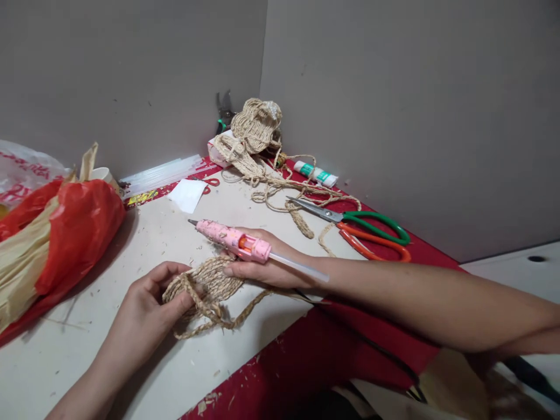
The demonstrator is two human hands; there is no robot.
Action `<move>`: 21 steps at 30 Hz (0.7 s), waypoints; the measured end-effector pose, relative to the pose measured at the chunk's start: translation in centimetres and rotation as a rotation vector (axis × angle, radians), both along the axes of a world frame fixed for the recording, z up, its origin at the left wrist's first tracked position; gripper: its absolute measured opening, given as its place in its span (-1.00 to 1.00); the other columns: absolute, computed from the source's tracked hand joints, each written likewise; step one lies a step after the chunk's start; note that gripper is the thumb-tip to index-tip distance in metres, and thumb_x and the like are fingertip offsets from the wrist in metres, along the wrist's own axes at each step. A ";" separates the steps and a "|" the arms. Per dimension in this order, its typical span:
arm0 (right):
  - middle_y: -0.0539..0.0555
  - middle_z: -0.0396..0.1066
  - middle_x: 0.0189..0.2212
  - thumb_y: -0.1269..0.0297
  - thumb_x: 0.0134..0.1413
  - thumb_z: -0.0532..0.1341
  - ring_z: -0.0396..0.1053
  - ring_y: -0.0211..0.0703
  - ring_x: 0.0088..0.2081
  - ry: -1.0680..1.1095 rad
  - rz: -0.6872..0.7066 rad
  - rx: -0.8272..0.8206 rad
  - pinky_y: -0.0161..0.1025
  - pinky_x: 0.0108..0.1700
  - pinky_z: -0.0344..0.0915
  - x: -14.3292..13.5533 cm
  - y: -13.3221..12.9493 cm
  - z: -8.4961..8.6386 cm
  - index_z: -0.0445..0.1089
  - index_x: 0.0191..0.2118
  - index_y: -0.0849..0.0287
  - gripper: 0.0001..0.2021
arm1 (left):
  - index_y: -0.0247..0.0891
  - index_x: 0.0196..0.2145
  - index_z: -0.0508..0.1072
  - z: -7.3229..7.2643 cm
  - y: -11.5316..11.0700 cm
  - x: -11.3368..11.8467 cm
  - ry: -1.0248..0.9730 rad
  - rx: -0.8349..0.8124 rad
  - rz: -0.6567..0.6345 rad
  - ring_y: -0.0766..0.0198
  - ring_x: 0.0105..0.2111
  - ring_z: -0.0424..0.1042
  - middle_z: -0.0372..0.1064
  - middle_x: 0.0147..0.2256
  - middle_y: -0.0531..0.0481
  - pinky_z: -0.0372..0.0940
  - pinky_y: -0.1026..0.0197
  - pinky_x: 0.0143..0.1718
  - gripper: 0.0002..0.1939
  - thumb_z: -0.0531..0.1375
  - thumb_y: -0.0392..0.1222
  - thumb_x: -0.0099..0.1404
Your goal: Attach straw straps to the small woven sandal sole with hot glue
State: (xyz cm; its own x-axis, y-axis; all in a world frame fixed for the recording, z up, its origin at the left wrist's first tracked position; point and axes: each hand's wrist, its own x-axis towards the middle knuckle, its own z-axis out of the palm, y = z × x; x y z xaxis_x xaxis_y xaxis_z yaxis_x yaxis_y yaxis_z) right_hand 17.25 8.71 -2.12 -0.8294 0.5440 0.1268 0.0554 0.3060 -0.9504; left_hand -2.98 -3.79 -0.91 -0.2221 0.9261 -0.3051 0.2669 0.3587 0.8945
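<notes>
A coiled piece of braided straw rope [219,279] is held between both hands over the pale board. My left hand [151,306] pinches its left edge, thumb on top, where a loose braid loops over. My right hand [266,259] grips the right edge with the thumb and also holds a pink glue gun [223,236]. The gun's dark nozzle points left, and a clear glue stick comes out of its back end. A tail of braid runs right, under my right wrist.
Scissors with green and orange handles [350,221] lie right of centre. Behind are woven straw pieces [256,125], a glue tube [315,173], pruners [225,111] and clear glue sticks [164,174]. A red bag with husks [85,227] sits left. Grey walls [394,116] close off the back.
</notes>
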 end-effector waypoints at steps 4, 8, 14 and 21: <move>0.20 0.26 0.17 0.30 0.07 0.25 0.17 0.00 0.21 0.020 0.028 0.024 -0.10 0.19 0.16 0.0 -0.1 0.0 0.13 0.28 0.22 -0.36 | -0.26 -0.43 0.42 -0.7 -0.1 -0.1 0.017 -0.011 -0.029 0.37 -0.59 0.19 0.30 -0.56 0.07 0.08 0.31 -0.58 -0.74 0.23 0.01 0.19; 0.17 0.02 0.33 0.29 0.12 0.23 0.05 -0.07 0.29 0.045 0.053 0.000 -0.14 0.27 0.04 -0.1 -0.1 -0.2 0.05 0.33 0.21 -0.32 | -0.25 -0.41 0.44 -0.9 -0.3 0.1 0.031 0.004 -0.025 0.34 -0.59 0.20 0.33 -0.55 0.04 0.09 0.29 -0.58 -0.77 0.21 -0.02 0.20; 0.19 0.21 0.21 0.23 0.12 0.25 0.29 -0.13 0.05 0.044 0.053 -0.092 -0.19 0.10 0.25 -0.1 -0.3 -0.6 -0.01 0.36 0.17 -0.27 | -0.25 -0.40 0.44 -1.1 -0.5 0.2 0.070 0.080 -0.034 0.35 -0.60 0.19 0.29 -0.57 0.06 0.09 0.29 -0.58 -0.77 0.20 -0.02 0.22; 0.09 0.37 -0.12 0.27 0.13 0.25 0.29 -0.21 -0.16 0.058 0.064 -0.110 -0.26 -0.10 0.30 0.0 -0.1 -0.8 -0.03 0.37 0.11 -0.27 | -0.24 -0.32 0.49 -1.1 -0.1 -0.1 -0.041 0.027 -0.017 0.28 -0.55 0.35 0.45 -0.46 -0.03 0.23 0.24 -0.52 -0.79 0.27 -0.07 0.14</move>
